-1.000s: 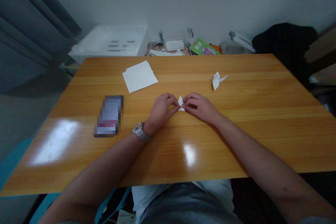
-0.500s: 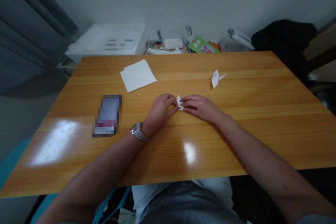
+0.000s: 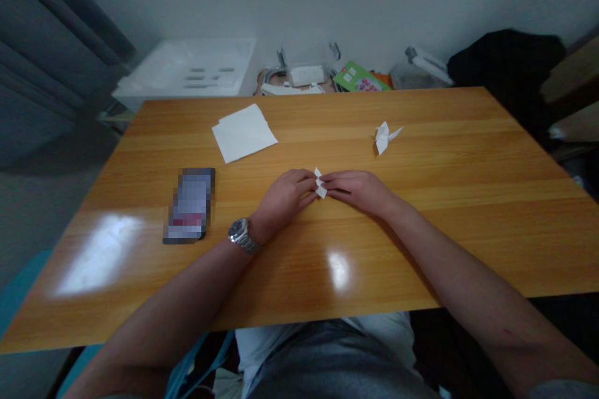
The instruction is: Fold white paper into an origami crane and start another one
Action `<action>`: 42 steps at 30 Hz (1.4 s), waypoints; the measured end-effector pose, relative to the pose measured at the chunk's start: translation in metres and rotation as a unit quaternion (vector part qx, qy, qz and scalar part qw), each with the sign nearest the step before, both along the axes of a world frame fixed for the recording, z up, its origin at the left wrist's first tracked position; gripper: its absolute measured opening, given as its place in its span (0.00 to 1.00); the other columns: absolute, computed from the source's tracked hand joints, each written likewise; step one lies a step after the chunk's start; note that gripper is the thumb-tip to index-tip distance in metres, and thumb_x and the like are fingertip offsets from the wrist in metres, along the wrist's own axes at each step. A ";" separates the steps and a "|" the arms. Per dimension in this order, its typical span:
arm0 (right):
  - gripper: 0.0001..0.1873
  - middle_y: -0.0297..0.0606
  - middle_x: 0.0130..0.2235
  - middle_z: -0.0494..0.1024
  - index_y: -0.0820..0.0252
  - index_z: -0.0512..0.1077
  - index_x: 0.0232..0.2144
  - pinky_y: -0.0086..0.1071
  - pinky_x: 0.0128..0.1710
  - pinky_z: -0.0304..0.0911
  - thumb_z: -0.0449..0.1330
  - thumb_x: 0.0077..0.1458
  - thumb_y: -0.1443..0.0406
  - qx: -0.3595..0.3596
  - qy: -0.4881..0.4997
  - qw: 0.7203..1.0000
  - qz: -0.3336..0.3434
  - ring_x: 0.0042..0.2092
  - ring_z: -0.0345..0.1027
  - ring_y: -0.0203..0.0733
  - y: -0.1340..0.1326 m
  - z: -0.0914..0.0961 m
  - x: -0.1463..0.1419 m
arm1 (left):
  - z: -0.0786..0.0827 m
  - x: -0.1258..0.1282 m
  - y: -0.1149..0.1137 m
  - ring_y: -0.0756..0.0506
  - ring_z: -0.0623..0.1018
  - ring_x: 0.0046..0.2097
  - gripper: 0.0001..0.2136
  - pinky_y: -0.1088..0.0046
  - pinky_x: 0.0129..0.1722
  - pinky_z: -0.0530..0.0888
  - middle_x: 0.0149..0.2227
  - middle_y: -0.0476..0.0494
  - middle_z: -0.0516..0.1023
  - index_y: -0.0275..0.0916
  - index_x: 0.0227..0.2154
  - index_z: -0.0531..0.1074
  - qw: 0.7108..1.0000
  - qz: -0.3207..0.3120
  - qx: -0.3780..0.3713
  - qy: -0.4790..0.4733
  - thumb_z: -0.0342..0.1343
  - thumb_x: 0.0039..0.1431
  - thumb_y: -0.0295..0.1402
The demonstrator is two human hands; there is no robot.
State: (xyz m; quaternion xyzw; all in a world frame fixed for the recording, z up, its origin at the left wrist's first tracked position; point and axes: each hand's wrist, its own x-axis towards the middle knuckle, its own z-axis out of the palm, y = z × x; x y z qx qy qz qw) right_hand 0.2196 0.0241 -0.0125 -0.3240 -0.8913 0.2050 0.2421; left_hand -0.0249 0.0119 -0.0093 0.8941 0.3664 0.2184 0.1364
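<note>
Between my two hands, at the middle of the table, is a small piece of folded white paper. My left hand, with a metal watch at the wrist, pinches its left side. From the right, my right hand grips the other side with its fingertips. The fingers hide part of the folds. A finished-looking white paper crane lies farther back on the right. Square white paper sheets lie behind my left hand.
A phone, its screen pixelated, lies on the wooden table to the left. Beyond the far edge are a white foam box, a green booklet, a clear container and a black cloth-like heap.
Both hands stay on the folded paper, and my left fingers have shifted slightly. The paper's visible lower part now shows a wider, flatter shape. The whole view has tilted a little.
</note>
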 end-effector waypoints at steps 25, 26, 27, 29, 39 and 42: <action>0.10 0.45 0.45 0.84 0.57 0.79 0.42 0.41 0.48 0.71 0.58 0.67 0.63 0.054 -0.022 0.997 -0.044 0.46 0.77 0.49 0.005 -0.002 -0.010 | -0.003 0.009 0.002 0.43 0.78 0.50 0.06 0.65 0.52 0.75 0.47 0.42 0.79 0.39 0.42 0.75 0.997 0.060 -0.016 -0.051 0.54 0.70 0.33; 0.10 0.45 0.45 0.84 0.57 0.79 0.42 0.41 0.48 0.71 0.58 0.67 0.64 0.058 -0.027 0.997 -0.042 0.46 0.78 0.49 0.006 -0.002 -0.009 | -0.003 0.010 0.002 0.43 0.78 0.50 0.06 0.65 0.52 0.74 0.47 0.41 0.79 0.39 0.42 0.75 0.997 0.060 -0.015 -0.049 0.54 0.70 0.33; 0.10 0.45 0.45 0.84 0.58 0.79 0.42 0.41 0.48 0.71 0.58 0.67 0.64 0.060 -0.030 0.997 -0.040 0.46 0.78 0.49 0.006 -0.002 -0.009 | -0.003 0.010 0.002 0.42 0.78 0.50 0.06 0.65 0.53 0.74 0.48 0.41 0.79 0.39 0.42 0.75 0.997 0.058 -0.014 -0.046 0.54 0.70 0.33; 0.10 0.45 0.46 0.84 0.57 0.79 0.42 0.41 0.49 0.72 0.58 0.67 0.64 0.059 -0.032 0.997 -0.034 0.47 0.78 0.49 0.007 -0.003 -0.008 | -0.003 0.011 0.003 0.42 0.78 0.51 0.06 0.65 0.54 0.74 0.49 0.41 0.79 0.39 0.42 0.75 0.998 0.056 -0.016 -0.040 0.54 0.70 0.32; 0.10 0.45 0.44 0.84 0.57 0.80 0.41 0.40 0.44 0.72 0.58 0.66 0.63 0.074 -0.061 0.994 -0.047 0.43 0.79 0.50 0.011 -0.006 -0.007 | 0.000 0.014 0.004 0.41 0.78 0.52 0.08 0.64 0.53 0.75 0.49 0.40 0.81 0.39 0.45 0.75 0.998 0.064 -0.017 0.003 0.51 0.71 0.33; 0.10 0.43 0.45 0.85 0.56 0.80 0.42 0.39 0.46 0.73 0.57 0.67 0.63 0.079 -0.060 0.995 -0.031 0.45 0.79 0.49 0.011 -0.008 -0.004 | 0.001 0.013 0.004 0.40 0.79 0.52 0.09 0.63 0.53 0.75 0.50 0.40 0.81 0.38 0.46 0.75 0.998 0.059 -0.014 0.016 0.51 0.71 0.33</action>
